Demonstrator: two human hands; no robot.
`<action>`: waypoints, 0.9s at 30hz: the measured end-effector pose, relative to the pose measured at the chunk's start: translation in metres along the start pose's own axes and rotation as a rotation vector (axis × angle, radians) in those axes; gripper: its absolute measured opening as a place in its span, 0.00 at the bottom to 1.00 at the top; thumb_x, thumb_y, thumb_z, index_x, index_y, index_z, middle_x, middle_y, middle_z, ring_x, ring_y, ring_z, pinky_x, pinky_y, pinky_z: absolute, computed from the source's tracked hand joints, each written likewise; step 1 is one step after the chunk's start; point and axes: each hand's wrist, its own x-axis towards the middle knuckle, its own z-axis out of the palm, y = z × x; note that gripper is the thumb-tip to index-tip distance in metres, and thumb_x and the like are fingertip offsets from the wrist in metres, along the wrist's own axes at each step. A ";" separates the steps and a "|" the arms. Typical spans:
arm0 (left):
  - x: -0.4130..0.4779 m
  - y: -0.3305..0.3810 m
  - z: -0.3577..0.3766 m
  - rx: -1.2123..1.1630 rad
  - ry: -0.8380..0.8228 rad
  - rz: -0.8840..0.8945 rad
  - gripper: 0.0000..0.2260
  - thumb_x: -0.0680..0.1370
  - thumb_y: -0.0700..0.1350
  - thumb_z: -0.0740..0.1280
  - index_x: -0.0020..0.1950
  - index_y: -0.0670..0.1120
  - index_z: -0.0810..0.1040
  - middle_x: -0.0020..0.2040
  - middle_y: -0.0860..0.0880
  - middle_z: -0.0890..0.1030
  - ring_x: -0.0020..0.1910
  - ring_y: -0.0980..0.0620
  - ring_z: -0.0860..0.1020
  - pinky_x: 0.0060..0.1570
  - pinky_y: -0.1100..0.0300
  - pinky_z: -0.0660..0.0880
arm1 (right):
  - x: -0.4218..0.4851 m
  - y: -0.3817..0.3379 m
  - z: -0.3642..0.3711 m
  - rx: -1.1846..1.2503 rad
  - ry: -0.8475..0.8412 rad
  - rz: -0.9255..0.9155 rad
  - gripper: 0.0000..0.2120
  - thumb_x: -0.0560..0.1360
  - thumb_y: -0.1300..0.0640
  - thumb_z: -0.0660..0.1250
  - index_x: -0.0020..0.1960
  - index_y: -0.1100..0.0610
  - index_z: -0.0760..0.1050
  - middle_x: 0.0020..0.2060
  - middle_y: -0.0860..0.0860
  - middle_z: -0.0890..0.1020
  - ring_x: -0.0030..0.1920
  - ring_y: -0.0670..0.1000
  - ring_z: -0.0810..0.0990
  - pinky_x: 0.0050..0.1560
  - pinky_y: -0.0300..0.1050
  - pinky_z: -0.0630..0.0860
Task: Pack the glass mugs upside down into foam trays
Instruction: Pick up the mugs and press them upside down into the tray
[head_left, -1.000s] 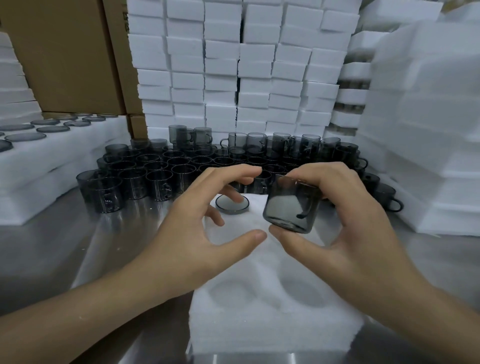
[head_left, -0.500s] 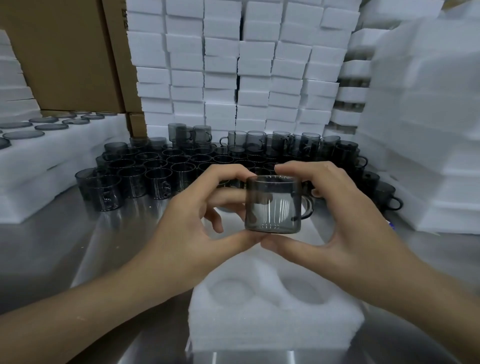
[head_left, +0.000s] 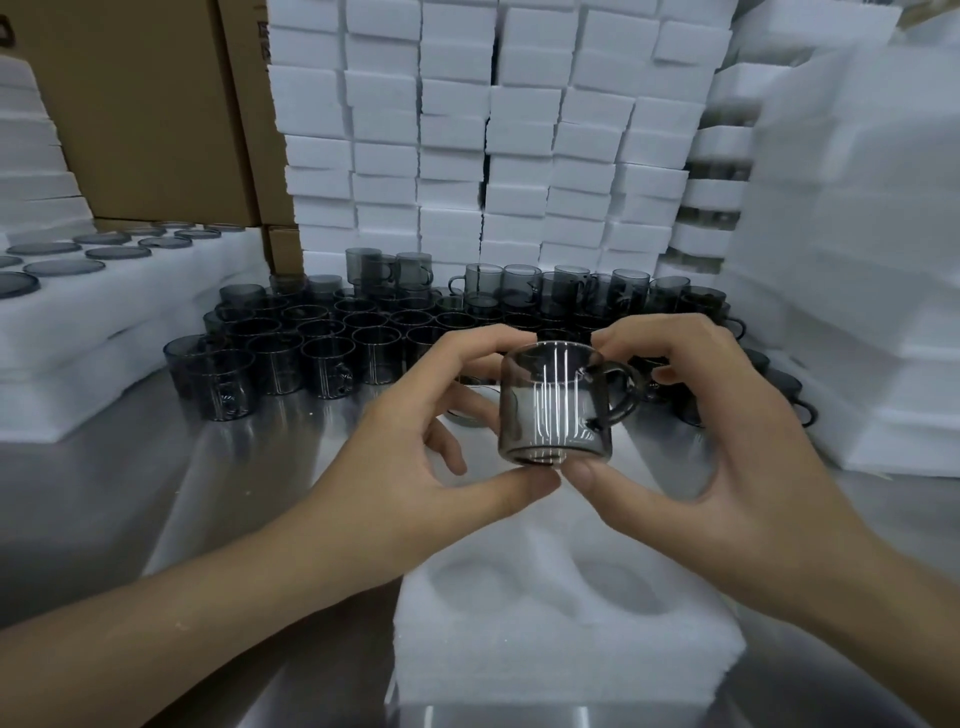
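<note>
Both hands are on it now! A second ago the smoky grey glass mug sat tilted in the right hand alone. Now it is level, handle pointing right, pinched from both sides. The left hand has its thumb under the base and forefinger on the rim; the right thumb is beneath, fingers curled over the top. The mug is held above the white foam tray, clear of its two near pockets.
</note>
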 end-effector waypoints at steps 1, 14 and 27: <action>0.000 0.000 0.000 0.008 -0.002 0.006 0.33 0.73 0.52 0.82 0.74 0.63 0.72 0.66 0.56 0.80 0.58 0.48 0.83 0.42 0.62 0.79 | 0.014 -0.002 -0.001 -0.008 -0.118 0.121 0.16 0.76 0.56 0.78 0.58 0.48 0.75 0.63 0.45 0.77 0.69 0.52 0.76 0.63 0.37 0.69; -0.001 0.003 -0.003 0.063 -0.052 0.036 0.30 0.69 0.46 0.84 0.68 0.59 0.79 0.60 0.53 0.84 0.61 0.45 0.83 0.53 0.48 0.83 | 0.037 -0.026 0.004 -0.078 -0.384 0.092 0.18 0.83 0.47 0.70 0.66 0.26 0.74 0.63 0.31 0.77 0.74 0.43 0.71 0.74 0.36 0.64; 0.001 -0.013 -0.002 0.169 0.054 -0.157 0.31 0.73 0.60 0.78 0.73 0.70 0.70 0.73 0.68 0.73 0.75 0.64 0.70 0.68 0.54 0.71 | 0.000 0.031 0.012 0.517 -0.032 0.150 0.10 0.82 0.49 0.69 0.54 0.55 0.80 0.48 0.56 0.83 0.52 0.62 0.81 0.56 0.53 0.76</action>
